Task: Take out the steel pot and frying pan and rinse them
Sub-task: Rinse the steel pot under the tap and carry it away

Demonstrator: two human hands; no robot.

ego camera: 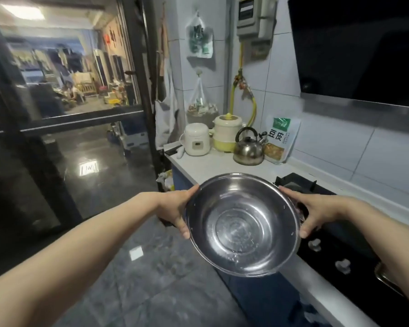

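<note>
Steel pot: the steel pot (242,224) is in the air, between both hands, over the near edge of the bench (213,166) and partly over the floor (151,267). It is tilted, its open side turned toward the person, and a little water shines inside at the low part.
Left hand: the left hand (175,208) grips the left rim; the thumb lies along the upper rim, the fingers (183,228) are curled round the edge.
Right hand: the right hand (316,210) grips the right rim in the same way, the fingers curled on the edge.
Frying pan: I cannot see it in this view.
Around: a stove (328,232) is just under the right hand; a kettle (248,149), a rice cooker (196,142) and a yellow steamer (227,133) stand at the far end of the bench.
Stage, I think: the pot is already out and seems wet, so rinsing is in progress or near its end.
Risk: the rim is wet and thin, so it can slip from the fingers. With more tilt, the water can spill on the floor or on the stove.
</note>
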